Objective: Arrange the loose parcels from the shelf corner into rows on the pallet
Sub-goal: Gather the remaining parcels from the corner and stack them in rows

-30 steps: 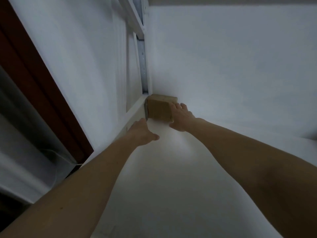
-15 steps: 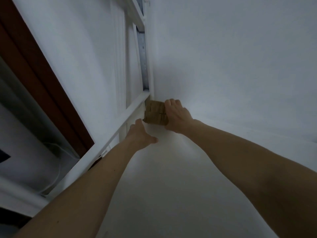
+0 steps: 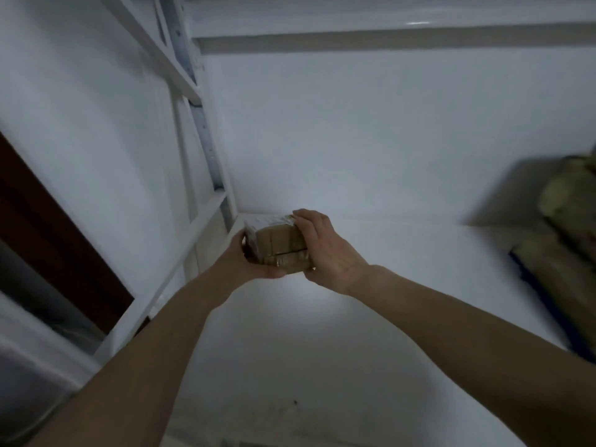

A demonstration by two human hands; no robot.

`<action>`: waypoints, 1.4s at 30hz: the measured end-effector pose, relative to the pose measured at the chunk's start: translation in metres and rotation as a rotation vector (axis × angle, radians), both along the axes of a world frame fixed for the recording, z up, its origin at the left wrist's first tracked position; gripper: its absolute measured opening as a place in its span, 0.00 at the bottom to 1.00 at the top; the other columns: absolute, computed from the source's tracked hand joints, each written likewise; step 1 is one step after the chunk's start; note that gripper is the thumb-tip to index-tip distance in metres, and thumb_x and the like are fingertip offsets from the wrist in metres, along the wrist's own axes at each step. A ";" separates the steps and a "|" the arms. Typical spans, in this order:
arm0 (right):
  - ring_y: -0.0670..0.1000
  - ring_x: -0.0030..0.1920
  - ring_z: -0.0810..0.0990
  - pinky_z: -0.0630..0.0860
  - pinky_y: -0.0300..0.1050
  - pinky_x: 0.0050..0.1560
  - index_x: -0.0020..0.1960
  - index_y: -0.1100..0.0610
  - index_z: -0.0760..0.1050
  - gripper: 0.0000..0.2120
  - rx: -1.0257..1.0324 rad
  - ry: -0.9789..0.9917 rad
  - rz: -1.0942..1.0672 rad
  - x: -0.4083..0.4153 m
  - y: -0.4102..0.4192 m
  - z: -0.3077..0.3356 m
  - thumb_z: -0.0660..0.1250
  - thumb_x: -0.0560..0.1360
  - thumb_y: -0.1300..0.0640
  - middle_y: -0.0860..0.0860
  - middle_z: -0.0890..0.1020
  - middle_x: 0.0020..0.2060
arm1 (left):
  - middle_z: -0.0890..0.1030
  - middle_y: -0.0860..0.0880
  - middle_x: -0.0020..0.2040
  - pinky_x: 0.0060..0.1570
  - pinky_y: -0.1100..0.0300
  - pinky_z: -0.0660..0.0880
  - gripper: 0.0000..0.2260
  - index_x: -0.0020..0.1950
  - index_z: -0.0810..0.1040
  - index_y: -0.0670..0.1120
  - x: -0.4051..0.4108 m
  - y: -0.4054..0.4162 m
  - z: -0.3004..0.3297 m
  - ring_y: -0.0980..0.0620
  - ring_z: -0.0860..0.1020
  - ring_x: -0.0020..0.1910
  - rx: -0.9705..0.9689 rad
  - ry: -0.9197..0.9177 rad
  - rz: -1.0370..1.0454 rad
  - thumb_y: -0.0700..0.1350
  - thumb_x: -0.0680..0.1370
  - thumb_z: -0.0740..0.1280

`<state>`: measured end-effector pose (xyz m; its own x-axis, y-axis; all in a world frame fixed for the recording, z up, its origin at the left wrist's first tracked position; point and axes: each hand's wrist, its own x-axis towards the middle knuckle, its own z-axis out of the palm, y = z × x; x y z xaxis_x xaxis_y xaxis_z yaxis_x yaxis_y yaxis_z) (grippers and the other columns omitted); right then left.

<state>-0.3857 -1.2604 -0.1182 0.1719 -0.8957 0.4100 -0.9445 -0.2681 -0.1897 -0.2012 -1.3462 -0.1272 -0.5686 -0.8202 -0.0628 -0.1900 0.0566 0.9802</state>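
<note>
Both forearms reach up and inward, meeting on one taped cardboard parcel (image 3: 280,248) held clear of the white shelf (image 3: 322,350). The left hand (image 3: 245,261) cups its near-left end, the right hand (image 3: 325,253) wraps the right side, its long axis running between them. Blurred parcels (image 3: 571,221) lie far right. No writing is legible.

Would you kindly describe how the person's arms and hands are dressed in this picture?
Both forearms are bare as far as the frame shows, with no sleeves. The left hand and right hand wear no gloves. No watch, ring or bracelet is visible.
</note>
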 end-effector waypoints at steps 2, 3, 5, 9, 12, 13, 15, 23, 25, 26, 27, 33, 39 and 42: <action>0.63 0.68 0.65 0.72 0.49 0.61 0.71 0.67 0.61 0.38 0.000 0.004 -0.071 -0.005 0.033 0.006 0.73 0.65 0.63 0.63 0.65 0.69 | 0.82 0.48 0.57 0.47 0.55 0.80 0.34 0.65 0.74 0.46 -0.012 0.022 0.009 0.50 0.81 0.55 -0.033 0.019 -0.109 0.33 0.61 0.79; 0.62 0.68 0.64 0.71 0.49 0.62 0.72 0.67 0.60 0.38 0.001 0.008 -0.106 -0.009 0.049 0.009 0.73 0.66 0.62 0.63 0.64 0.69 | 0.83 0.48 0.55 0.48 0.55 0.81 0.32 0.63 0.76 0.45 -0.019 0.032 0.013 0.49 0.81 0.54 -0.043 0.006 -0.145 0.33 0.62 0.79; 0.61 0.69 0.63 0.70 0.48 0.63 0.72 0.66 0.59 0.39 0.004 0.016 -0.176 -0.016 0.081 0.014 0.74 0.68 0.59 0.62 0.63 0.70 | 0.85 0.52 0.48 0.41 0.60 0.80 0.25 0.56 0.79 0.48 -0.034 0.055 0.019 0.51 0.83 0.49 -0.057 -0.009 -0.170 0.32 0.63 0.79; 0.58 0.71 0.59 0.72 0.48 0.63 0.73 0.62 0.56 0.44 0.071 0.001 -0.315 -0.037 0.140 0.023 0.76 0.66 0.54 0.58 0.59 0.71 | 0.85 0.57 0.43 0.36 0.66 0.78 0.22 0.49 0.80 0.52 -0.065 0.101 0.025 0.57 0.83 0.42 -0.065 0.012 -0.275 0.31 0.63 0.78; 0.57 0.68 0.61 0.69 0.47 0.62 0.72 0.59 0.57 0.46 0.166 -0.015 -0.387 -0.056 0.181 0.033 0.79 0.62 0.53 0.56 0.61 0.69 | 0.85 0.52 0.46 0.38 0.61 0.79 0.23 0.50 0.82 0.50 -0.087 0.135 0.033 0.53 0.84 0.44 -0.080 0.006 -0.378 0.33 0.60 0.80; 0.57 0.67 0.62 0.68 0.47 0.62 0.72 0.58 0.57 0.46 0.199 -0.034 -0.408 -0.062 0.194 0.036 0.78 0.63 0.51 0.55 0.61 0.68 | 0.85 0.49 0.47 0.40 0.57 0.80 0.25 0.52 0.82 0.49 -0.094 0.145 0.036 0.51 0.84 0.46 -0.089 -0.005 -0.415 0.34 0.59 0.81; 0.56 0.66 0.62 0.67 0.49 0.64 0.73 0.55 0.56 0.46 0.265 -0.069 -0.447 -0.074 0.218 0.045 0.77 0.63 0.48 0.54 0.62 0.68 | 0.85 0.48 0.50 0.43 0.54 0.81 0.29 0.57 0.79 0.48 -0.106 0.164 0.041 0.48 0.83 0.50 -0.088 -0.025 -0.463 0.35 0.59 0.81; 0.54 0.68 0.64 0.65 0.43 0.65 0.75 0.54 0.54 0.49 0.411 -0.258 -0.585 -0.136 0.302 0.099 0.79 0.63 0.54 0.53 0.63 0.69 | 0.76 0.56 0.57 0.40 0.67 0.77 0.38 0.62 0.68 0.53 -0.169 0.237 0.069 0.60 0.78 0.52 -0.045 -0.006 -0.545 0.37 0.58 0.81; 0.54 0.67 0.66 0.66 0.44 0.63 0.74 0.53 0.57 0.47 0.384 -0.226 -0.613 -0.155 0.327 0.115 0.79 0.63 0.54 0.53 0.67 0.67 | 0.76 0.56 0.60 0.43 0.65 0.78 0.42 0.66 0.67 0.51 -0.193 0.259 0.077 0.59 0.77 0.55 -0.059 0.009 -0.550 0.41 0.56 0.81; 0.54 0.66 0.67 0.66 0.44 0.63 0.73 0.53 0.59 0.46 0.359 -0.208 -0.630 -0.166 0.340 0.122 0.79 0.63 0.54 0.53 0.68 0.66 | 0.76 0.55 0.62 0.49 0.61 0.78 0.43 0.68 0.66 0.51 -0.207 0.269 0.081 0.57 0.76 0.58 -0.078 0.011 -0.549 0.42 0.57 0.82; 0.54 0.66 0.67 0.66 0.44 0.62 0.73 0.53 0.60 0.45 0.332 -0.200 -0.644 -0.177 0.353 0.128 0.79 0.63 0.55 0.54 0.68 0.66 | 0.75 0.54 0.64 0.55 0.57 0.78 0.45 0.70 0.65 0.50 -0.222 0.281 0.086 0.55 0.75 0.60 -0.098 0.013 -0.549 0.43 0.57 0.82; 0.57 0.67 0.65 0.65 0.45 0.66 0.75 0.53 0.59 0.45 0.200 -0.161 -0.694 -0.246 0.412 0.155 0.78 0.64 0.56 0.55 0.65 0.67 | 0.72 0.53 0.67 0.60 0.57 0.75 0.47 0.75 0.58 0.51 -0.309 0.348 0.118 0.56 0.74 0.62 -0.188 0.072 -0.487 0.45 0.63 0.81; 0.58 0.63 0.70 0.69 0.47 0.65 0.72 0.56 0.65 0.33 0.030 -0.058 -0.693 -0.295 0.426 0.156 0.74 0.70 0.59 0.56 0.65 0.64 | 0.75 0.50 0.67 0.66 0.49 0.71 0.39 0.74 0.64 0.50 -0.374 0.389 0.127 0.51 0.74 0.65 -0.263 0.135 -0.377 0.42 0.68 0.78; 0.58 0.63 0.70 0.70 0.47 0.62 0.72 0.57 0.65 0.31 0.045 0.015 -0.676 -0.314 0.426 0.148 0.71 0.72 0.62 0.56 0.66 0.65 | 0.74 0.50 0.67 0.67 0.50 0.70 0.37 0.74 0.63 0.50 -0.392 0.398 0.121 0.51 0.72 0.66 -0.267 0.119 -0.302 0.42 0.69 0.77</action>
